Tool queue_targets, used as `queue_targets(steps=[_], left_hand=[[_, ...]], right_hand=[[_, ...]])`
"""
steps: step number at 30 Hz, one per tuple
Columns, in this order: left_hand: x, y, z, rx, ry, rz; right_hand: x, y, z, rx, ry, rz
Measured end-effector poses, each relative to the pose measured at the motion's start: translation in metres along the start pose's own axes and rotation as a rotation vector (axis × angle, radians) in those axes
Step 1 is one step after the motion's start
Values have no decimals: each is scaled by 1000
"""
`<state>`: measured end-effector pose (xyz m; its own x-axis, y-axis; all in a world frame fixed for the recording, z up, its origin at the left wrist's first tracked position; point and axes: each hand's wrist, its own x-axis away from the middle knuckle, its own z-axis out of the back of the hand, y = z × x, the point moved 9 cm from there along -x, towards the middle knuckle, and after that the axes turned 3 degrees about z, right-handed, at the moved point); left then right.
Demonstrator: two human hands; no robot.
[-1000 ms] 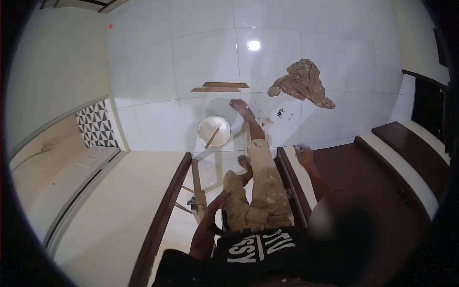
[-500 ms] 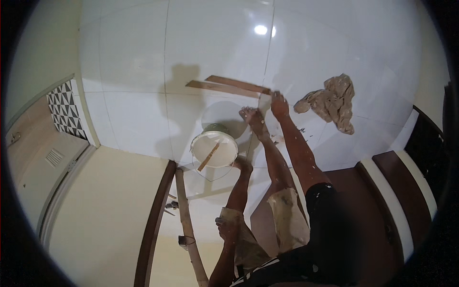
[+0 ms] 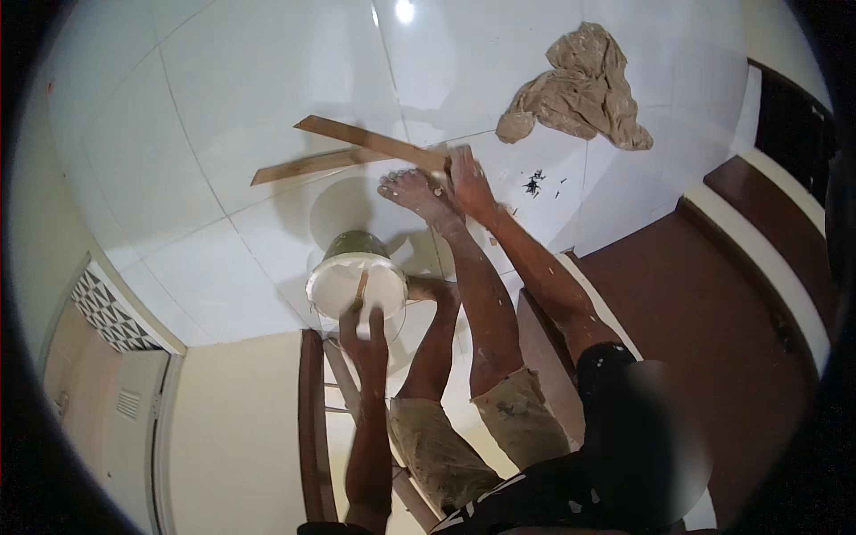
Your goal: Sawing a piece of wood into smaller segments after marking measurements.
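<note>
My right hand (image 3: 470, 185) is closed on the near end of a thin wooden strip (image 3: 370, 140), which it lifts at a slant off the floor. Under it lies a second wooden strip (image 3: 299, 167), partly covered at its right end. My left hand (image 3: 366, 343) is at the near rim of a bucket (image 3: 325, 308) of whitish paste (image 3: 383, 290), thumb and fingers apart. Between them and the paste stands a short wooden stick (image 3: 362, 285); its near end is hidden by my fingers, and I cannot see a firm hold.
White floor tiles (image 3: 259, 98) spread ahead, with a crumpled brown cloth (image 3: 584, 89) at the far right. Dark scraps (image 3: 534, 183) lie right of my right hand. My bare foot (image 3: 415, 192) rests beside the strips. Brown steps (image 3: 624, 259) rise on the right; a pole (image 3: 339, 374) leans near the left wall.
My left hand has come from my knee to the stick in the bucket. My right hand has raised one strip, which now crosses above the other. The view has also shifted.
</note>
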<state>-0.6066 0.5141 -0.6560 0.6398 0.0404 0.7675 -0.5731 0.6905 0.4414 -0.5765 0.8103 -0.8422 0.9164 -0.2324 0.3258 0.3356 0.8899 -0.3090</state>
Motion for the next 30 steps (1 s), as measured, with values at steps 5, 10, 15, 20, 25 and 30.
queue_targets(steps=[5, 10, 15, 20, 25, 30], left_hand=[[-110, 29, -113, 808, -154, 313], [-127, 77, -140, 769, -194, 10], [-101, 95, -120, 804, -212, 39], [-89, 61, -70, 815, -167, 131], [-69, 31, -44, 818, -43, 219], [-63, 21, -36, 852, -61, 232]], right_hand=[[54, -36, 64, -620, -71, -133], [110, 64, 46, -825, 371, -609], [184, 202, -5, -152, 537, -1011], [163, 207, -35, -357, 453, -1133], [161, 208, -46, -454, 489, -1014], [159, 209, -48, -350, 379, -929]])
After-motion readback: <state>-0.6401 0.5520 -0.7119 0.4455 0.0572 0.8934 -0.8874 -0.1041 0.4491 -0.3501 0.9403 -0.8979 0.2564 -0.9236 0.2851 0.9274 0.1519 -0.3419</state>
